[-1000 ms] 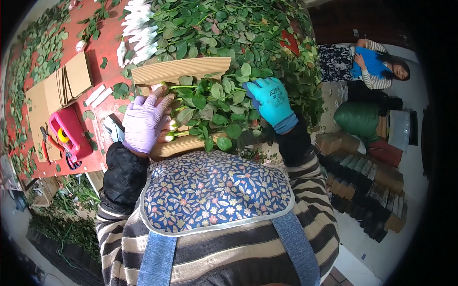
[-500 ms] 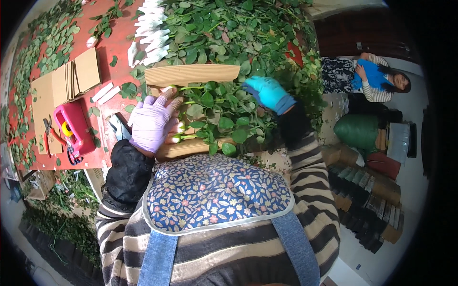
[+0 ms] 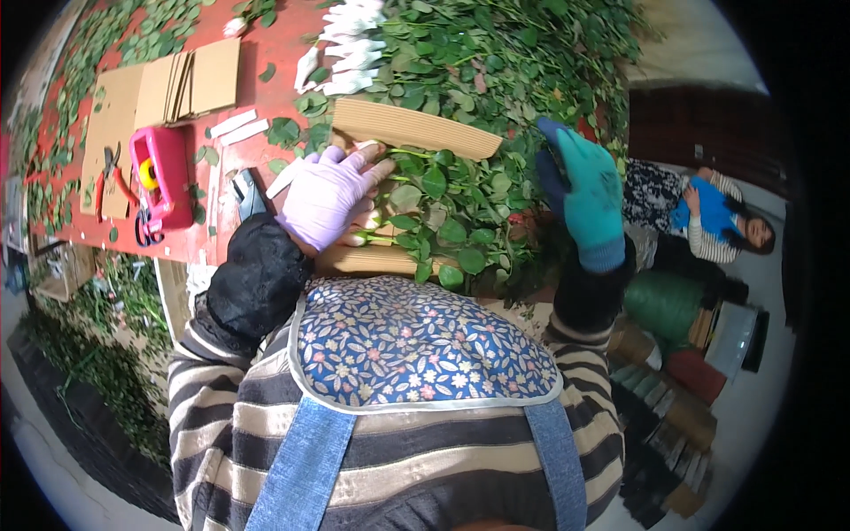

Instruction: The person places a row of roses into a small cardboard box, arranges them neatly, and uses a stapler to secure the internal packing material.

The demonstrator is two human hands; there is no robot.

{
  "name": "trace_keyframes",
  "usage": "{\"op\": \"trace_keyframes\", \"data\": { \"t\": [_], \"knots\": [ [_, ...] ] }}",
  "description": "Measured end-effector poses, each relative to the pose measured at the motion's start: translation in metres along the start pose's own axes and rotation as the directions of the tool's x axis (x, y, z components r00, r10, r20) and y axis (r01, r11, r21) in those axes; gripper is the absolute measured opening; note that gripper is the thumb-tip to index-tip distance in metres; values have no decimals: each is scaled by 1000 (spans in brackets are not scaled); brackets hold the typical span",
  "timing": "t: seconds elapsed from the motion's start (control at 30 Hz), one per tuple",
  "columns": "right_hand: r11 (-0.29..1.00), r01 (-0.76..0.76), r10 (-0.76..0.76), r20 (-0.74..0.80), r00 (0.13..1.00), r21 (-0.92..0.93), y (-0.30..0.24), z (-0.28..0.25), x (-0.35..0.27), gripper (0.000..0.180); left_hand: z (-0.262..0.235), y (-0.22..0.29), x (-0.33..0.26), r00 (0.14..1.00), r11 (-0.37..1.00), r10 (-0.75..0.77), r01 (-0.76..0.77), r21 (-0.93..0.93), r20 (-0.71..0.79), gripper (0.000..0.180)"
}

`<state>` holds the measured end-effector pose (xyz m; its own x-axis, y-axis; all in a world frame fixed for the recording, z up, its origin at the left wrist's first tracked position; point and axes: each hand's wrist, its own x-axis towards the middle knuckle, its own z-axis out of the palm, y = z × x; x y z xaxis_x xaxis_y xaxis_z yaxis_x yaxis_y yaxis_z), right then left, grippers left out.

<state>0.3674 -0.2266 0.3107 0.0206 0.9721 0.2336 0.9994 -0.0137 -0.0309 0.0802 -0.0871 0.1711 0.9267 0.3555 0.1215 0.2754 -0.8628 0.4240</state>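
Observation:
My left hand [image 3: 329, 195], in a lilac glove, lies flat with fingers spread on a bundle of leafy green stems [image 3: 443, 208]. The bundle rests on a sheet of brown corrugated cardboard [image 3: 412, 128] whose far and near edges curl up around it. My right hand [image 3: 584, 190], in a teal glove, hovers open above the bundle's right end and holds nothing. Behind the cardboard a large heap of green leaves and stems [image 3: 496, 53] covers the red table [image 3: 266, 97].
Flat cardboard sheets [image 3: 190, 80] lie at the far left. A pink tray [image 3: 159, 173] with tape and scissors stands at the left. White wrapped flower heads [image 3: 350, 44] lie behind. A seated person [image 3: 717, 217] is at the right, beside a green sack [image 3: 664, 305].
My right hand has lifted off the leaves and moved right, away from the bundle. My left hand stays pressed on the stems.

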Motion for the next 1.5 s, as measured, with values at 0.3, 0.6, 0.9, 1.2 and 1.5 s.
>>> {"op": "trace_keyframes", "data": {
  "t": [0.3,0.6,0.9,1.2,1.5],
  "knots": [
    [934,224,-258,90,962,278,-78,46,-5,34,-55,-41,-64,983,983,-182,181,-18,-28,51],
    [913,262,-370,365,854,313,-91,73,-8,30,-26,-15,-67,994,986,-107,105,-128,-10,28],
    [953,257,-304,480,823,162,-97,115,-11,19,-8,-8,-40,975,883,168,-85,-461,142,33],
    [927,258,-348,372,861,272,-98,134,-17,13,2,-9,-39,972,864,169,-66,-499,165,32],
    [932,280,-353,394,849,231,-95,129,-18,10,12,-18,-10,972,929,228,-198,-314,62,39]
  ]
}}
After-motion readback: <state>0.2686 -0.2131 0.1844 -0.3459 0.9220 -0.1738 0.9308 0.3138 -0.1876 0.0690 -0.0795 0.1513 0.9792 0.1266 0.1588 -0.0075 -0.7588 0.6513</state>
